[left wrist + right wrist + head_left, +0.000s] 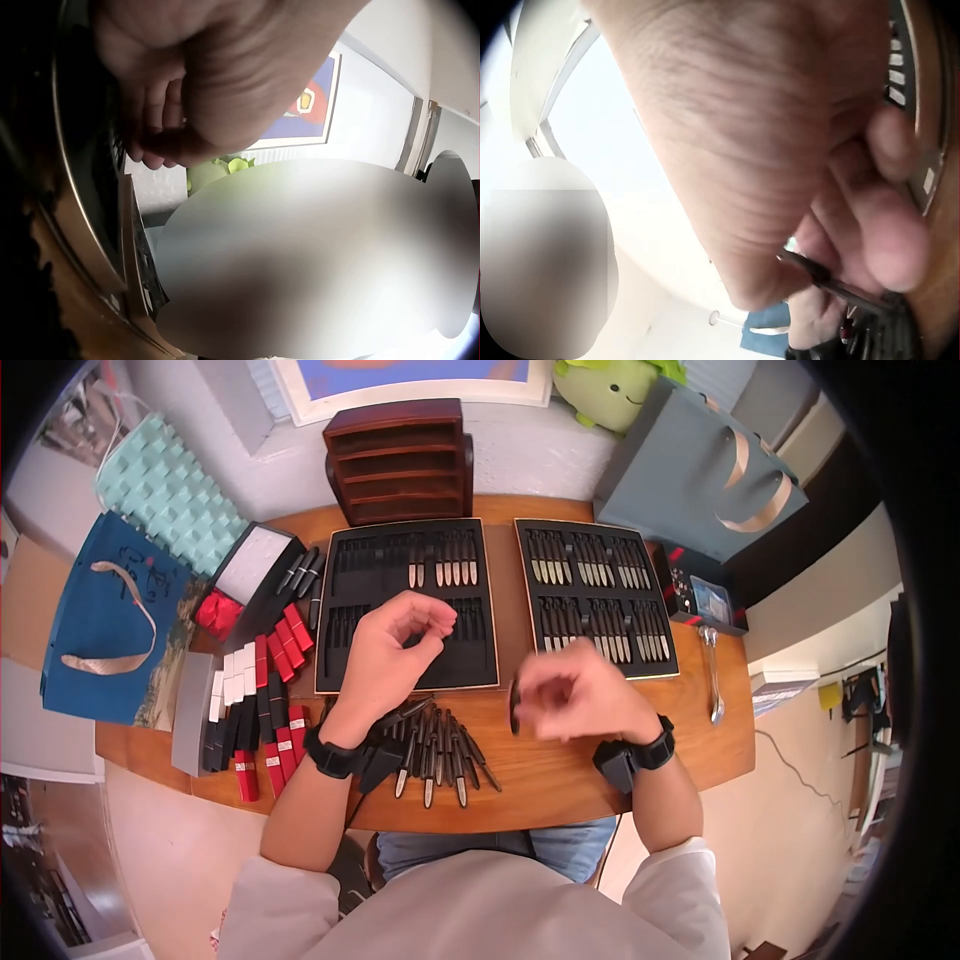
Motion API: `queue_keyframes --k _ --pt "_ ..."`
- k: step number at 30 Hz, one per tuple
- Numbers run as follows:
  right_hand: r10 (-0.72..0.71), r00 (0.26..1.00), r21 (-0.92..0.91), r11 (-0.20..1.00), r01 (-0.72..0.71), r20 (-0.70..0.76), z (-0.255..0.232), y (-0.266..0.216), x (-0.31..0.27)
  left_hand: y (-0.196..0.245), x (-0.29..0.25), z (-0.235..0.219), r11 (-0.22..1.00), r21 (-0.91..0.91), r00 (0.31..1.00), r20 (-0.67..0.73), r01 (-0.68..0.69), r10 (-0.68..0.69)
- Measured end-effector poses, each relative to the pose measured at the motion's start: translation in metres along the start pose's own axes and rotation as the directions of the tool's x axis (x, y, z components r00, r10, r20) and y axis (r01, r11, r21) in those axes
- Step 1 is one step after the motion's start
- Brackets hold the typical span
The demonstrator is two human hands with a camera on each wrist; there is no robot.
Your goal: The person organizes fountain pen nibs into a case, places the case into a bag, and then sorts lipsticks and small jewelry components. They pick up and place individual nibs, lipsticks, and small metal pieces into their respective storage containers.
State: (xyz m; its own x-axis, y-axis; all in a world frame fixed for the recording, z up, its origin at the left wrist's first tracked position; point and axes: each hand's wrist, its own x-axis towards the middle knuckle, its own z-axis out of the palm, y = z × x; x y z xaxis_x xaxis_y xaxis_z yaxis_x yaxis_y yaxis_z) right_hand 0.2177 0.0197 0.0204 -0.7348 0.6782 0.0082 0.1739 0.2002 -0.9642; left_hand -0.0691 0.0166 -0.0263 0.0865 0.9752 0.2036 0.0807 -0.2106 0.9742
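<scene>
My left hand [395, 650] hovers over the near part of the left black tray [490, 650], fingers loosely bent. Nothing shows in it in the left wrist view, where its fingertips [154, 160] point down beside the dark tray. My right hand [580, 690], somewhat blurred, is over the wood in front of the right tray [518, 560]. Between its thumb and fingers it pinches a slim dark pen-like stick [832, 283]. A pile of similar pen-like sticks [440, 755] with pale ends lies fanned out between the forearms. Rows of them fill the right tray; the left tray is partly filled.
Red, white and black small boxes [285, 645] lie at the left, near a blue paper bag [110, 630]. A wooden rack [400, 460] stands behind the left tray. At the right are a grey-blue bag [690, 475], a black box [683, 595] and a metal spoon-like tool [713, 675].
</scene>
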Motion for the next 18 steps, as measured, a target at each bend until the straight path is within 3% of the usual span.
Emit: queue_keyframes --k 1,3,4,6,7,9,12,15,18 --pt "-0.025 0.994 0.064 0.997 0.032 -0.107 -0.001 0.002 0.002 0.002 -0.002 0.001 0.999 -0.031 0.999 0.042 0.026 -0.025" --pt "-0.143 0.938 0.014 0.988 0.156 -0.317 0.004 0.016 0.01 0.007 -0.005 0.005 0.997 -0.05 0.994 0.1 0.058 -0.052" --pt "-0.143 0.933 0.021 0.987 0.159 -0.329 0.005 0.015 0.011 0.01 -0.007 0.006 0.994 -0.087 0.986 0.16 0.07 -0.056" --pt "-0.327 0.88 -0.357 0.913 0.2 -0.345 0.005 0.009 0.012 0.008 -0.009 0.008 0.967 -0.225 0.963 0.263 0.116 -0.054" --pt "-0.326 0.88 -0.355 0.913 0.198 -0.347 0.007 0.011 0.016 0.011 -0.01 0.013 0.967 -0.224 0.963 0.265 0.118 -0.056" --pt "-0.594 0.739 -0.536 0.755 0.377 -0.317 0.011 0.017 0.023 0.019 -0.012 0.025 0.949 -0.308 0.975 0.221 0.073 -0.003" --pt "-0.57 0.764 -0.539 0.763 0.357 -0.302 0.012 0.018 0.022 0.012 -0.012 0.021 0.969 -0.245 0.971 0.231 -0.01 0.069" --pt "-0.584 0.751 -0.553 0.752 0.358 -0.308 0.013 0.022 0.024 0.011 -0.01 0.016 0.964 -0.261 0.975 0.224 0.058 0.001" --pt "-0.568 0.764 -0.553 0.759 0.343 -0.306 0.009 0.023 0.023 0.014 -0.01 0.013 0.967 -0.254 0.983 0.18 0.009 0.038"
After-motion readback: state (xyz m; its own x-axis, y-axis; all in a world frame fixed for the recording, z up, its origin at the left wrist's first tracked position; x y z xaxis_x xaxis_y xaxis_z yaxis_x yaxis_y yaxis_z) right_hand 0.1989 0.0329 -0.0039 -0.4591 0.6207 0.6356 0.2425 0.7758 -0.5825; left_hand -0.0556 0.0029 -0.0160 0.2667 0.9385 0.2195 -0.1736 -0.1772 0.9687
